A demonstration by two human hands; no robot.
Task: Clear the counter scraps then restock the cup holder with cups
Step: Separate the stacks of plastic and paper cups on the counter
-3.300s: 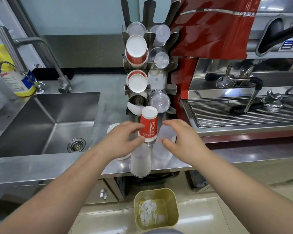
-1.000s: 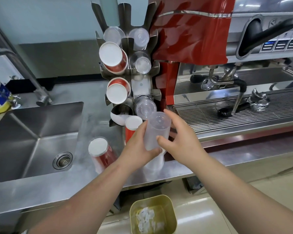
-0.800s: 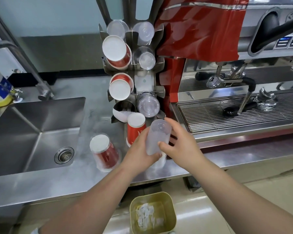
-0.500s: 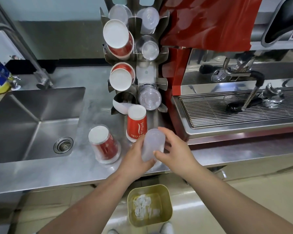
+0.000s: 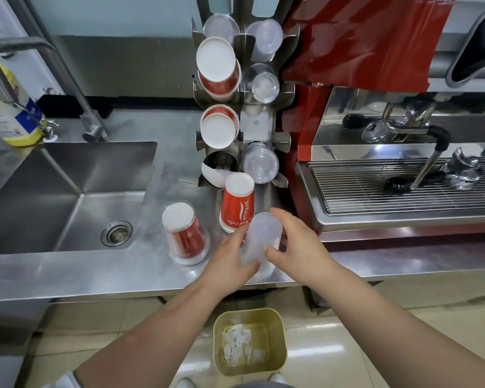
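Observation:
Both hands hold an upside-down frosted plastic cup stack [image 5: 259, 238] near the counter's front edge: my left hand [image 5: 231, 256] wraps its left side, my right hand [image 5: 296, 245] its right. Just behind stands an inverted red paper cup [image 5: 237, 203]. To the left, a clear cup covers a red cup [image 5: 184, 235]. The steel cup holder [image 5: 256, 124] rises behind, with red paper cups in its left slots and clear cups in its right slots. One lower left slot [image 5: 219, 166] shows only a white cup edge.
A steel sink [image 5: 67, 191] with tap [image 5: 39, 79] lies left, a yellow bottle [image 5: 11, 113] behind it. A red espresso machine [image 5: 389, 135] with drip grate fills the right. On the floor below the counter sits a yellow bin [image 5: 249, 343] holding white scraps.
The frosted cup stack has come down from in front of the holder to the counter's front edge, still in both hands. Earlier my left hand held the red cup that stands behind.

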